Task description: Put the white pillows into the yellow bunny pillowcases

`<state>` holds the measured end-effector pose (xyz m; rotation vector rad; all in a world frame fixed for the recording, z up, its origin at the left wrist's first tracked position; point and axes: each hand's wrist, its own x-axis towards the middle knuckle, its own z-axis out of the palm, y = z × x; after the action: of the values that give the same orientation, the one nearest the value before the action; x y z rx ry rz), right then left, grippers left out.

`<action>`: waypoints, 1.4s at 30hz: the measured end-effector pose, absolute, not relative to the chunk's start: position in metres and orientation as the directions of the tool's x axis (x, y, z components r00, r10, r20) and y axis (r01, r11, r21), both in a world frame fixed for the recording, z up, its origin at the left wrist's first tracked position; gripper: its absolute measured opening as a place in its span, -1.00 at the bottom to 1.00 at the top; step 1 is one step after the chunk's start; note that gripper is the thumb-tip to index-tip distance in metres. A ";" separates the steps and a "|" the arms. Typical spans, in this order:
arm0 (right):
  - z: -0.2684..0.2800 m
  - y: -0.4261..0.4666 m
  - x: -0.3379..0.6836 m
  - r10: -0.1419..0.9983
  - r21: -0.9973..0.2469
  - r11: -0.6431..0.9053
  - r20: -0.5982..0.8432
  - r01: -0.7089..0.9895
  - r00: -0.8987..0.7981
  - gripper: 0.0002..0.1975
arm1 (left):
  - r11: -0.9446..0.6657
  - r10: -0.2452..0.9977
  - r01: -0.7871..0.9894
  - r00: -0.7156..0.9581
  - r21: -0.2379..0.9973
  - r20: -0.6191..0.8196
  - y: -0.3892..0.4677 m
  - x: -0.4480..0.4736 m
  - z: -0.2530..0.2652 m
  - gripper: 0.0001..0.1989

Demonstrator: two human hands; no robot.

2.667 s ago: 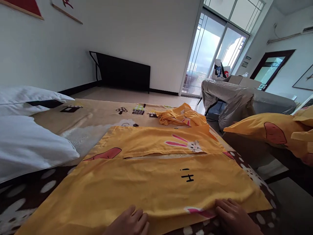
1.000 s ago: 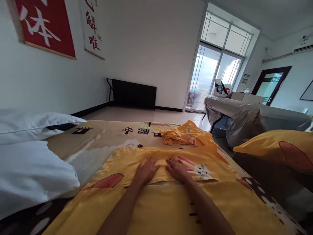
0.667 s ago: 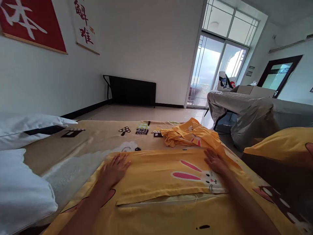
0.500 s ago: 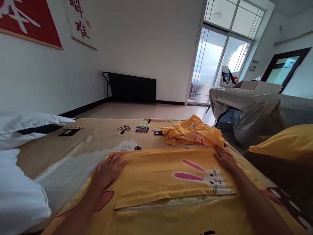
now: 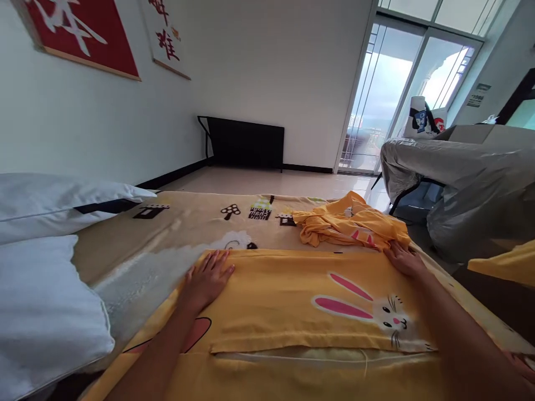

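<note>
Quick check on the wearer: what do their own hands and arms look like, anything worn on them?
The left hand and right hand are both ungloved. No watch or bracelet shows at either wrist, and no sleeve covers the visible left forearm or right forearm. Anything higher up is out of frame.

head cam (sole view) looks fwd/down, close over flat yellow cloth (image 5: 280, 289), twd far wall (image 5: 284, 67).

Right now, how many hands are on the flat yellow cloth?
2: the left hand on the far-left corner of the flat yellow cloth, the right hand near its far-right corner, by the crumpled yellow cloth.
</note>
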<state>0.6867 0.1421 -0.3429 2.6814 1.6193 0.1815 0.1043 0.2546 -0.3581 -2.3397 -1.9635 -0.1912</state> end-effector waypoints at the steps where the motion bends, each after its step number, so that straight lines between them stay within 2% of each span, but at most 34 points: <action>1: -0.341 0.152 0.685 0.881 0.045 -0.467 0.101 0.883 0.461 -0.38 | -0.174 0.974 0.985 0.169 0.019 0.154 0.254 0.104 -0.358 -0.41; 9: -0.349 0.201 0.668 0.846 -0.045 -0.500 0.188 0.865 0.499 -0.39 | -0.142 0.983 0.990 0.138 0.027 0.122 0.247 0.109 -0.353 -0.43; 15: -0.322 0.181 0.676 0.915 0.007 -0.399 0.063 0.917 0.398 -0.50 | -0.145 0.981 0.986 0.134 0.077 0.138 0.248 0.107 -0.354 -0.43; 17: -0.308 0.166 0.657 0.932 0.047 -0.361 0.059 0.932 0.358 -0.56 | -0.151 0.970 0.986 0.132 0.077 0.202 0.245 0.109 -0.347 -0.44; 20: -0.298 0.139 0.588 0.972 0.078 -0.211 0.123 0.974 0.201 -0.54 | -0.244 0.928 0.969 0.225 0.029 0.296 0.232 0.123 -0.323 -0.42; 21: -0.299 0.130 0.556 0.987 0.061 -0.072 0.148 0.996 0.062 -0.51 | -0.303 0.917 0.953 0.286 0.021 0.276 0.225 0.132 -0.312 -0.41; 24: -0.308 0.108 0.452 0.948 -0.124 0.289 0.175 0.949 -0.266 -0.47 | -0.502 0.863 0.860 0.490 0.093 0.121 0.196 0.160 -0.288 -0.41; 27: -0.317 0.100 0.373 0.919 -0.314 0.392 0.164 0.865 -0.357 -0.42 | -0.626 0.776 0.766 0.630 0.146 0.026 0.174 0.179 -0.291 -0.43; 29: -0.322 0.103 0.348 0.929 -0.380 0.370 0.132 0.848 -0.346 -0.44 | -0.638 0.760 0.754 0.649 0.157 -0.026 0.171 0.181 -0.305 -0.44; 31: -0.326 0.111 0.346 0.946 -0.394 0.323 0.108 0.860 -0.306 -0.46 | -0.619 0.774 0.764 0.633 0.181 -0.022 0.178 0.174 -0.321 -0.46; 37: -0.336 0.129 0.428 0.967 -0.299 0.252 0.050 0.920 -0.249 -0.43 | -0.496 0.866 0.852 0.498 0.166 0.031 0.202 0.151 -0.334 -0.47; 40: -0.347 0.121 0.489 0.998 -0.213 0.058 0.039 0.975 -0.051 -0.42 | -0.478 0.878 0.863 0.476 0.168 0.052 0.201 0.151 -0.333 -0.47; 42: -0.354 0.108 0.532 0.994 -0.109 -0.094 0.045 0.990 0.100 -0.40 | -0.466 0.884 0.866 0.464 0.179 0.059 0.200 0.152 -0.334 -0.47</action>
<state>0.5321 0.1075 -0.3537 2.4085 2.1845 -0.0649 0.1517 0.1996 -0.3339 -2.7918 -1.6779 -0.2342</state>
